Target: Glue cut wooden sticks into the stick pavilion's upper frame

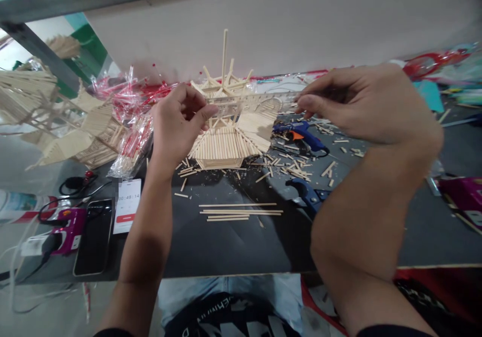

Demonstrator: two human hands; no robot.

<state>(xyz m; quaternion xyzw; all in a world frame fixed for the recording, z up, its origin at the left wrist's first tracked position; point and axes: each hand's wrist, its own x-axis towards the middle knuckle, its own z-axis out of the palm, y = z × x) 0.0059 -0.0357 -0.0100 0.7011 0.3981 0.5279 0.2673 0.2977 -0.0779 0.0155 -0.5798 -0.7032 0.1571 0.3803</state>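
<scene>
My left hand (179,121) and my right hand (361,103) each pinch one end of a clear plastic ruler (250,103), held level above the table. Right under it stands a model roof of thin wooden sticks (226,143), with one long stick rising upright from its top. Several long loose sticks (241,211) lie side by side on the dark mat (233,246) in front of the model, with short offcuts scattered around it.
A blue glue gun (305,136) and blue-handled cutters (309,194) lie right of the model. Packets of sticks in clear wrap (131,146) and other stick models (71,141) are at left. Two phones (94,236) and a purple device (68,231) sit near the front left.
</scene>
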